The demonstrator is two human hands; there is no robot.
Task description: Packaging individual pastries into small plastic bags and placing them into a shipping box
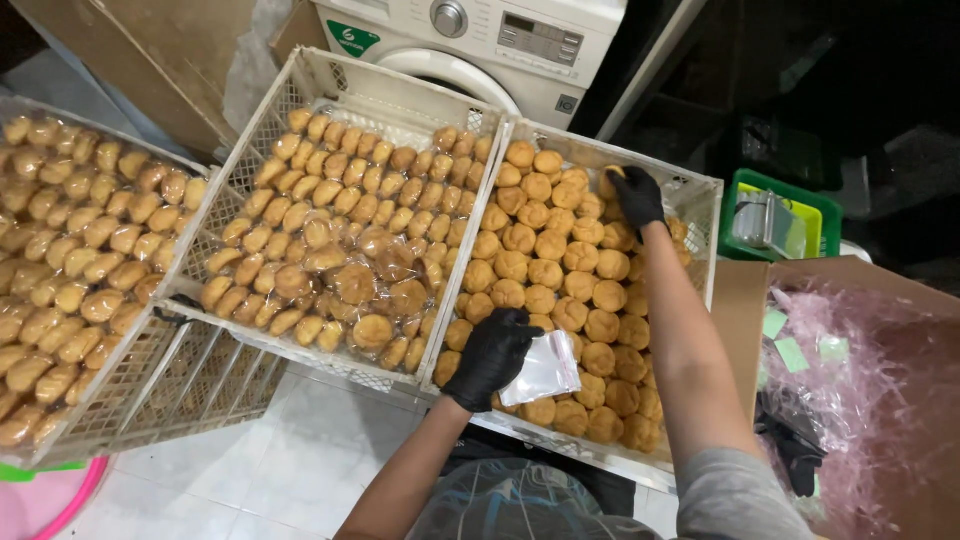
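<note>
My left hand (493, 355), in a black glove, holds a small clear plastic bag (545, 368) over the near end of the right-hand crate (700, 190). That white plastic crate is full of round golden buns (560, 280). My right hand (637, 195), also in a black glove, reaches to the crate's far end and closes its fingers on one bun (610, 178) near the back wall.
The middle crate (330, 75) holds buns, several in clear bags (360, 280). A third crate of buns (90, 250) stands at the left. A white washing machine (480, 40) is behind. A cardboard box with pink plastic (870, 400) and a green basket (790, 215) stand at the right.
</note>
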